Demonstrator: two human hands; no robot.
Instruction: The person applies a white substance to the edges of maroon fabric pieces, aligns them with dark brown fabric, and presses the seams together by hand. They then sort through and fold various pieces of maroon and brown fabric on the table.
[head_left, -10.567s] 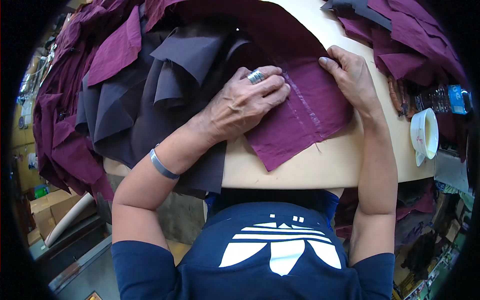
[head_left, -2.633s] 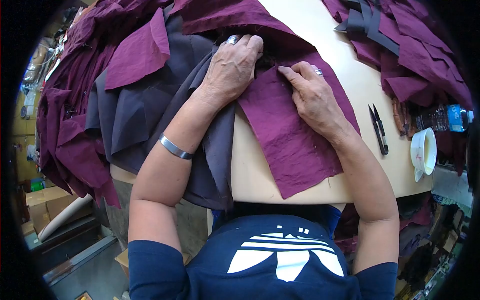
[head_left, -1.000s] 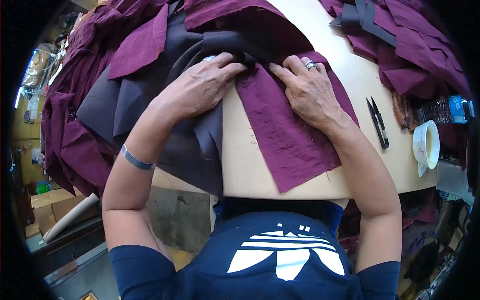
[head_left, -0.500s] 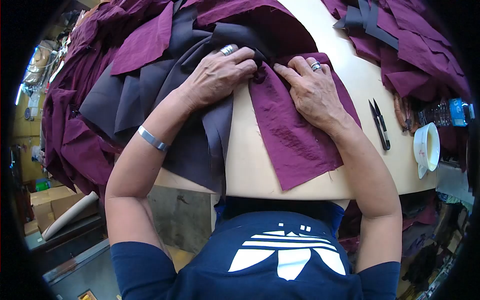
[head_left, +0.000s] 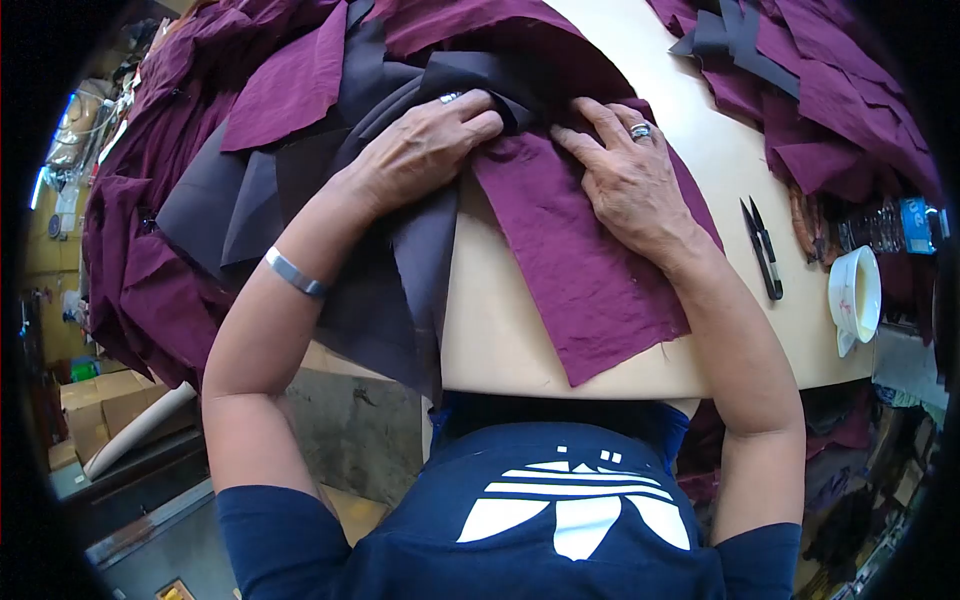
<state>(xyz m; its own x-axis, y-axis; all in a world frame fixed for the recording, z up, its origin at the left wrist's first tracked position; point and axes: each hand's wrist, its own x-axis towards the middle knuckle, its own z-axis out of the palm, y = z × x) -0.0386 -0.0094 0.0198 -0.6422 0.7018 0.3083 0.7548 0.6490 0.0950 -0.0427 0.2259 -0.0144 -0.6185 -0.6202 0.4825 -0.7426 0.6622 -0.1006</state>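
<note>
My left hand [head_left: 430, 142] is closed, its curled fingers gripping the dark grey fabric [head_left: 340, 200] where it meets a maroon cloth panel [head_left: 560, 240]. The thumb side and fingertips are partly tucked out of sight in the folds. On the upper part of that maroon panel lies my right hand [head_left: 632, 180], fingers spread and pressing the cloth down. Wrinkled and raw-edged, the panel reaches down towards the front edge of the table [head_left: 490, 340].
A large heap of maroon fabric [head_left: 150, 250] covers the left side and back. More maroon pieces [head_left: 840, 130] lie at the far right. Thread snips [head_left: 762, 250], a white bowl [head_left: 853, 298] and a plastic bottle [head_left: 915, 225] are on the right.
My left hand has shifted slightly left, pulling the dark fabric with it. The maroon panel's upper left edge has moved left and looks flatter. My right hand's fingers have spread more.
</note>
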